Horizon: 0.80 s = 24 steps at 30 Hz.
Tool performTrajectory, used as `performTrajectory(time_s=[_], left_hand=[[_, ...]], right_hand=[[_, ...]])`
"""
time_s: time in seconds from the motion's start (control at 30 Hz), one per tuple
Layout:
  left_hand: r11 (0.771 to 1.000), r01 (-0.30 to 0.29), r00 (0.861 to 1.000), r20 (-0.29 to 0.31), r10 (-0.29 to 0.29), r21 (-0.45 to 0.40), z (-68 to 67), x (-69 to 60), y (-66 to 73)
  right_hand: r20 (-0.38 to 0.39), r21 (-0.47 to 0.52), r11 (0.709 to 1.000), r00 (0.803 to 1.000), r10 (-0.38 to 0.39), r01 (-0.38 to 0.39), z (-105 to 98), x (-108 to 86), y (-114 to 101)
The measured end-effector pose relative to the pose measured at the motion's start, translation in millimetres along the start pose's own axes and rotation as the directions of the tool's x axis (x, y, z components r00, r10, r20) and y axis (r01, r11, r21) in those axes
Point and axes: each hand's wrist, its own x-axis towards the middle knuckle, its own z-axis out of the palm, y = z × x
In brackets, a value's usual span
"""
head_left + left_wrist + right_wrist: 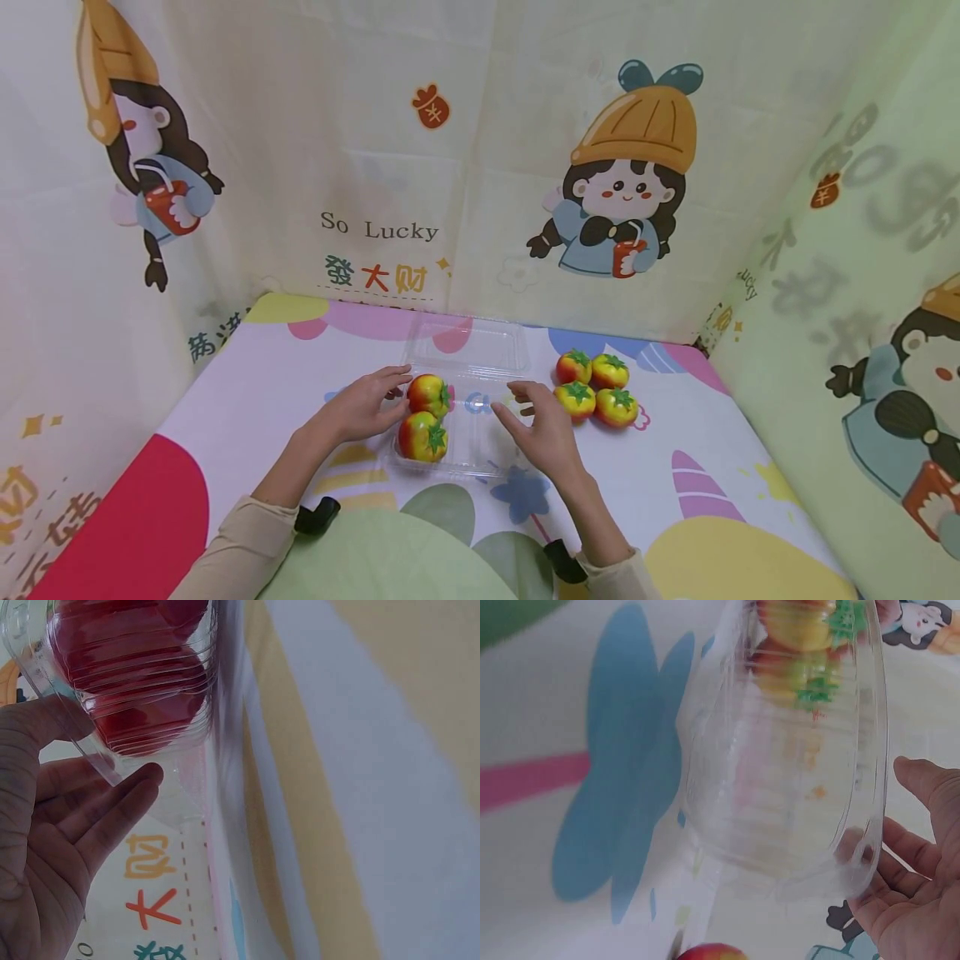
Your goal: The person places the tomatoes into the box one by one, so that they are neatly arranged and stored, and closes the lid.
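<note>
A clear plastic box lies with its lid folded back behind it. Two red-yellow toy fruits with green leaves, one behind the other, sit in its left half; the right half holds none. My left hand is at the box's left side, thumb near the back fruit and fingers relaxed by the rim. My right hand is beside the right side, fingers loosely bent and holding nothing; in the right wrist view some fingertips show behind the clear rim. Whether they touch it, I cannot tell.
Several more toy fruits stand close together on the patterned cloth, right of the box and just beyond my right hand. Printed curtains rise behind the table and on both sides.
</note>
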Motion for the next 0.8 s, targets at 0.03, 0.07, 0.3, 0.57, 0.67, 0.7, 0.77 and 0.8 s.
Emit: performTrajectory(time_s=[0.03, 0.07, 0.3, 0.57, 0.67, 0.7, 0.77, 0.8], left_hand=[[1.0, 0.003, 1.0, 0.001, -0.003, 0.0, 0.0, -0.1, 0.0], [1.0, 0.006, 1.0, 0.002, -0.006, -0.001, 0.1, -0.2, 0.0], [1.0, 0.011, 1.0, -0.003, -0.011, -0.004, 0.1, -0.5, 0.3], [1.0, -0.003, 1.0, -0.005, 0.003, 0.004, 0.7, -0.2, -0.8], [1.0, -0.002, 1.0, -0.003, 0.002, 0.004, 0.8, 0.2, -0.5], [1.0, -0.002, 1.0, -0.003, 0.002, 0.004, 0.8, 0.2, -0.4], [1.0, -0.003, 1.0, -0.005, 0.003, 0.002, 0.7, 0.1, -0.2], [1.0, -0.003, 1.0, -0.005, 0.003, 0.0, 0.6, 0.1, -0.1]], right_hand=[[-0.003, 0.0, 1.0, 1.0, 0.004, -0.004, -0.8, 0.1, 1.0], [-0.004, -0.001, 1.0, 1.0, 0.009, -0.009, -1.4, 0.3, 2.6], [-0.013, -0.009, 0.999, 0.999, 0.043, -0.043, -7.0, 1.4, 10.4], [-0.031, -0.055, 0.998, 0.999, 0.042, -0.043, -13.2, 3.2, 22.3], [-0.037, -0.065, 0.996, 0.998, 0.059, -0.061, -15.2, 3.6, 26.1], [-0.037, -0.067, 0.995, 0.997, 0.068, -0.07, -15.8, 3.7, 27.2], [-0.037, -0.069, 0.993, 0.995, 0.092, -0.095, -16.8, 4.0, 29.4], [-0.037, -0.072, 0.992, 0.994, 0.101, -0.104, -17.3, 4.2, 30.4]])
